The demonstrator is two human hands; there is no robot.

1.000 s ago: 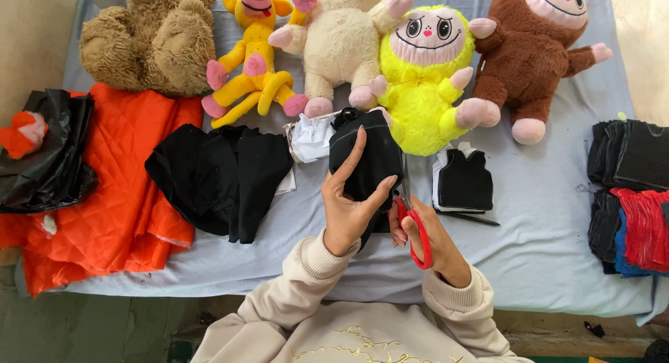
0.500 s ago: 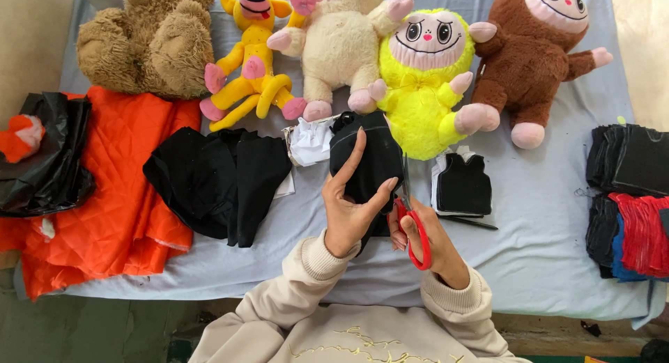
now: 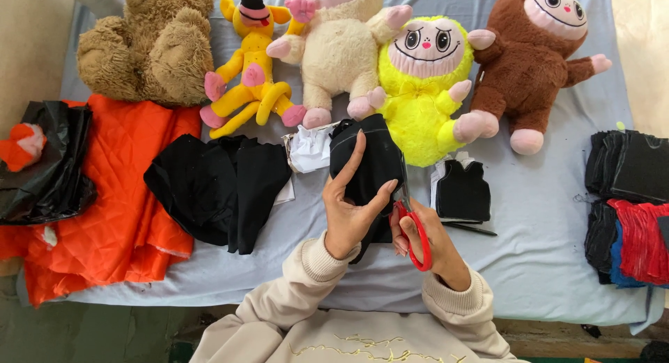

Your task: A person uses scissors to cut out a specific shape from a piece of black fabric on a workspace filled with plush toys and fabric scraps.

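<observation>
Seen from above, over a surface (image 3: 529, 265) covered with a pale blue cloth. Left hand (image 3: 348, 210) raised near the middle, gripping a piece of black fabric (image 3: 366, 164): index finger stretched up along its front, thumb pressed on its right side. Right hand (image 3: 425, 241) just beside it, closed around the red handles of a pair of scissors (image 3: 411, 224), with the blades pointing up along the right edge of the black fabric and touching it. Both cream-coloured sleeves (image 3: 306, 293) visible at the bottom.

Behind the hands, a row of soft toys: a shaggy brown teddy bear (image 3: 150, 46) at the far left, then a thin yellow plush figure with a black hat (image 3: 251, 63), a cream plush toy with pink feet (image 3: 334, 49), a bright yellow fluffy toy with a pink face (image 3: 425, 84), and a brown plush monkey with pink feet (image 3: 536, 63) at the right.

To the left of the hands, a loose heap of black cloth (image 3: 216, 185), and further left a quilted orange fabric (image 3: 104, 196) partly under a black plastic bag (image 3: 49, 168). Crumpled white paper (image 3: 310, 148) just left of the held fabric. A small black vest-shaped cut piece (image 3: 463, 189) lying flat to the right of the scissors. At the right edge, a stack of black, red and blue fabric pieces (image 3: 627, 203).
</observation>
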